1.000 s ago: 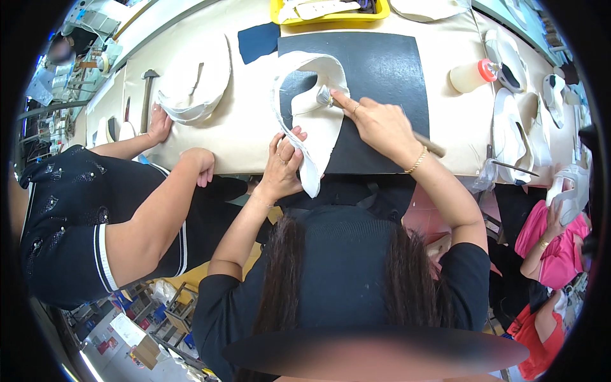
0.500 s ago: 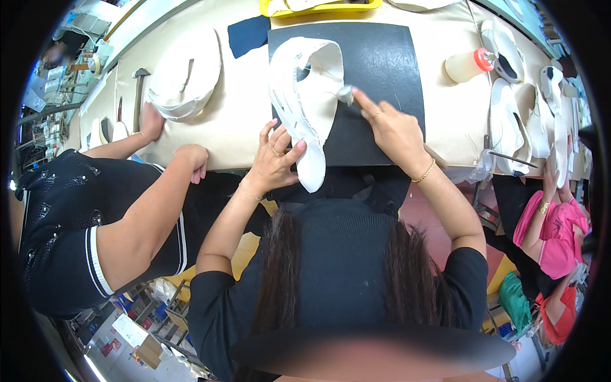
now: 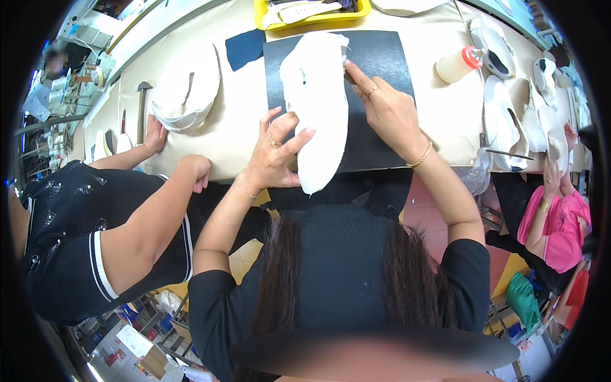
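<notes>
A white shoe upper (image 3: 318, 121) is held tilted over the black mat (image 3: 382, 70), its long smooth side turned up and its narrow end toward me. My left hand (image 3: 277, 149) grips it by its left edge near that end, thumb on top and fingers partly hidden beneath. At the upper's far right edge, my right hand (image 3: 391, 114) has its fingers closed around a small brush-like tool, mostly hidden by the fingers and the upper.
Beyond the mat stands a yellow tray (image 3: 312, 19), with a dark blue cloth (image 3: 245, 49) to its left. A bottle with a red cap (image 3: 455, 65) lies at right, near several white shoe pieces (image 3: 503, 121). A co-worker's hand (image 3: 154, 134) rests left beside white pieces (image 3: 184, 95) and a hammer (image 3: 141, 105).
The upper has turned from its curved, open side to a broad smooth face. My right hand has moved slightly farther away along its edge, and the tool's pale tip is now mostly hidden.
</notes>
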Tool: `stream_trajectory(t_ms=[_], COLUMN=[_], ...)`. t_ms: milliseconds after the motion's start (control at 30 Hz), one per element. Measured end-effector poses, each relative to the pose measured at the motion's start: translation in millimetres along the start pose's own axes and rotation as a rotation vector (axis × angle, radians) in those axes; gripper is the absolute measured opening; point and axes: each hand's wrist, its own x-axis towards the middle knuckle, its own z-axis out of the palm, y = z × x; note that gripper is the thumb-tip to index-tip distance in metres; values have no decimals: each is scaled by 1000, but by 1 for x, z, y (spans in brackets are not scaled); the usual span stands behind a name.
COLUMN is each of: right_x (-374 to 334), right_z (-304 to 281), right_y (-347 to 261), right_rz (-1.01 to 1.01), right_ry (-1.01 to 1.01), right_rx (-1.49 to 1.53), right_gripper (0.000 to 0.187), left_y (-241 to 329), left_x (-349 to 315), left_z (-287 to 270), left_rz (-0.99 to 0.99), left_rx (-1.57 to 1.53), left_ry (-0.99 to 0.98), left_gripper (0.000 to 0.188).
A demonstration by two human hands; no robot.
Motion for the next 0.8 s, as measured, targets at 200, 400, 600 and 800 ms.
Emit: stream_trajectory(t_ms=[200, 400, 600, 800], right_x=[11, 30, 31, 35], right_z=[-14, -36, -11, -5], right_y=[-3, -13, -25, -26], right_rz=[98, 14, 105, 23], right_ry=[-264, 211, -285, -2], right_rx=[-20, 158, 22, 107], right_gripper=[44, 44, 44, 46], left_y=[-18, -44, -42, -36], left_x=[34, 72, 93, 73], left_z=[-11, 1, 1, 1], left_rz=[-175, -332, -403, -343], left_rx=[-306, -921, -887, -806], left_ry=[147, 529, 605, 471], left_gripper=[97, 100, 106, 104])
